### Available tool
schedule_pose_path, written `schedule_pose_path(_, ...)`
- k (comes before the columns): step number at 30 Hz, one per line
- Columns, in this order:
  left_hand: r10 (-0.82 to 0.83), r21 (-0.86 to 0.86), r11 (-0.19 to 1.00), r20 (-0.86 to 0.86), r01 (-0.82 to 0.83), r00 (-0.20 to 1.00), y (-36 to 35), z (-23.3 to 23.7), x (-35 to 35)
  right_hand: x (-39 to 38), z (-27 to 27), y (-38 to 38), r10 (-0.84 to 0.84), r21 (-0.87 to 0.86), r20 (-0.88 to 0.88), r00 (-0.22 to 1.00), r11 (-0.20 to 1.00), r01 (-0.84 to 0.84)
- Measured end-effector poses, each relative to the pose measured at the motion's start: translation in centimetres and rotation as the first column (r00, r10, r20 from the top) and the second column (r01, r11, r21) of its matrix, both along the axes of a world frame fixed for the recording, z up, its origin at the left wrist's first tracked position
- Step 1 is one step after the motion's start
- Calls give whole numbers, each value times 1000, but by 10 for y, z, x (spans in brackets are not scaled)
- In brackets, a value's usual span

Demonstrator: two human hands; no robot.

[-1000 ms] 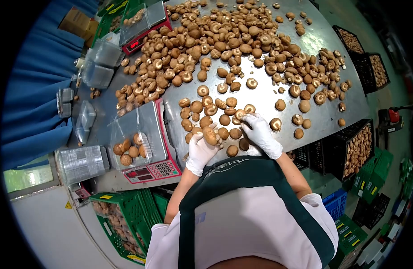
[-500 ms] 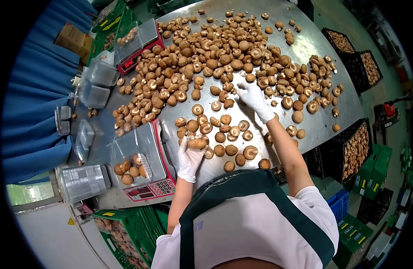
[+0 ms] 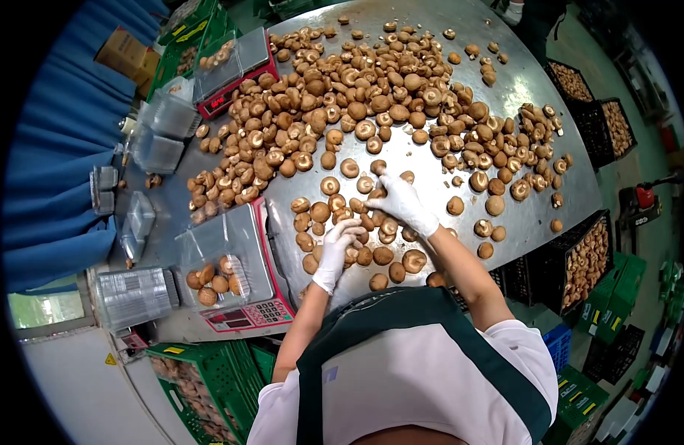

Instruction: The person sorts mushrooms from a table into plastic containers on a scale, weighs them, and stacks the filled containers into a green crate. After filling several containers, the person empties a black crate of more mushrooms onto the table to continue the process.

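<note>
Right hand (image 3: 403, 205) has left the mushroom pile (image 3: 379, 90), fingers apart; whether left hand (image 3: 336, 252) grips, I cannot tell. Beyond the table (image 3: 531, 226), curtain (image 3: 60, 178) at nine o'clock.

a mushroom heap (image 3: 342, 81) covers the far part of the worktop (image 3: 527, 219), with loose mushrooms (image 3: 414, 260) before it. to the left, a near scale (image 3: 245, 317) carries a tray (image 3: 241, 276) of mushrooms; behind it stands a far scale (image 3: 217, 105). stacked containers (image 3: 134, 297) lie left of the near scale. a filled crate (image 3: 550, 273) stands beyond the worktop's right side, another crate (image 3: 227, 371) below its near left edge.
</note>
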State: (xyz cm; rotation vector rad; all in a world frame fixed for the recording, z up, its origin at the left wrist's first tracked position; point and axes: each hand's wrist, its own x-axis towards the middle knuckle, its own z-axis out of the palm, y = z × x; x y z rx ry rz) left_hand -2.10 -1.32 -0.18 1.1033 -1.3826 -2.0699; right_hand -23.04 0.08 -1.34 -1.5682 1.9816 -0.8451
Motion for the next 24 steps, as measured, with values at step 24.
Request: schedule_pose_path(24, 100, 255, 966, -217, -43, 971, -13, 16, -10, -45, -19, -133, -90, -103, -489, 867, 994, 45)
